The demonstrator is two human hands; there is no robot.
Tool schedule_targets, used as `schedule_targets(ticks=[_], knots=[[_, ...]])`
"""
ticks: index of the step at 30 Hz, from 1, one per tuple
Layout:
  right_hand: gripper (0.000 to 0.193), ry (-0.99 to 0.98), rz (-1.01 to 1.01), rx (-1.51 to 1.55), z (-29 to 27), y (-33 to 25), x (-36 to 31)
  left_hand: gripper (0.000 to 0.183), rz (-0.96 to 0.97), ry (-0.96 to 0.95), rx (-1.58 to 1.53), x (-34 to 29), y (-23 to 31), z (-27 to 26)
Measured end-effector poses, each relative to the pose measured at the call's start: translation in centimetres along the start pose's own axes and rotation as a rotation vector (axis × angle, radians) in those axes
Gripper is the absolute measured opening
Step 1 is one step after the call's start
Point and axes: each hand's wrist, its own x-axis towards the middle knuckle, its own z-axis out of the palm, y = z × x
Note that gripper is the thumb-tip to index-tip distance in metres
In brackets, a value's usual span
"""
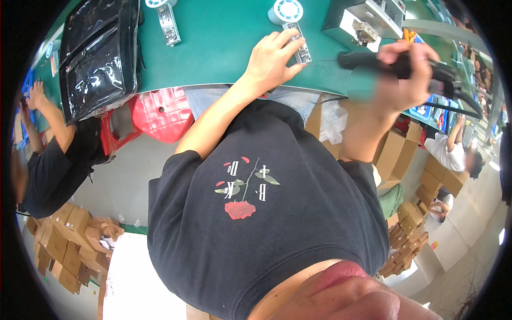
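Note:
My left hand (pixel 274 60) rests on the green table with its fingers and thumb around the grey handle of a small device. The device looks like a handheld fan (pixel 288 12), with a round, spoked, pale blue and white head. Small parts show along its handle, partly hidden by my fingers. To the right, raised above the table edge, my right hand (pixel 410 72) is closed around a long black handheld tool (pixel 354 61). Blur and my fingers hide much of this tool, so its exact kind is unclear. A second, similar fan (pixel 169 26) lies farther left, touched by neither hand.
A black bag in shiny clear plastic (pixel 98 58) stands at the left of the table (pixel 213 53). A grey metal machine (pixel 362 24) sits at the back right. A red stool (pixel 162 114) and cardboard boxes (pixel 66 240) are below. Another person's arm (pixel 56 114) reaches in at far left.

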Motion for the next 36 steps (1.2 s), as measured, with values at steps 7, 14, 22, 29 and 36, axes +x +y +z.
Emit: schedule_targets(ticks=[7,14,22,29,36], knots=[[0.01,0.378,-0.175,-0.218,-4.0,0.4,8.2,0.05,0.01,-0.025,-0.005,0.1,0.0,0.0],[0.007,0.189,-0.175,-0.209,-3.7,1.0,6.9,0.05,-0.004,-0.037,-0.019,0.2,0.3,-0.4],[0.008,0.116,-0.026,-0.041,1.1,-0.3,-0.4,0.05,0.01,-0.025,-0.021,0.0,0.0,-0.1],[0.007,0.067,0.006,-0.15,2.1,0.5,-1.5,0.051,0.002,-0.03,-0.026,-0.1,-0.1,0.0],[0.007,0.08,-0.015,-0.142,2.6,1.7,-1.9,0.05,-0.009,-0.031,-0.021,0.0,-0.1,0.1]])
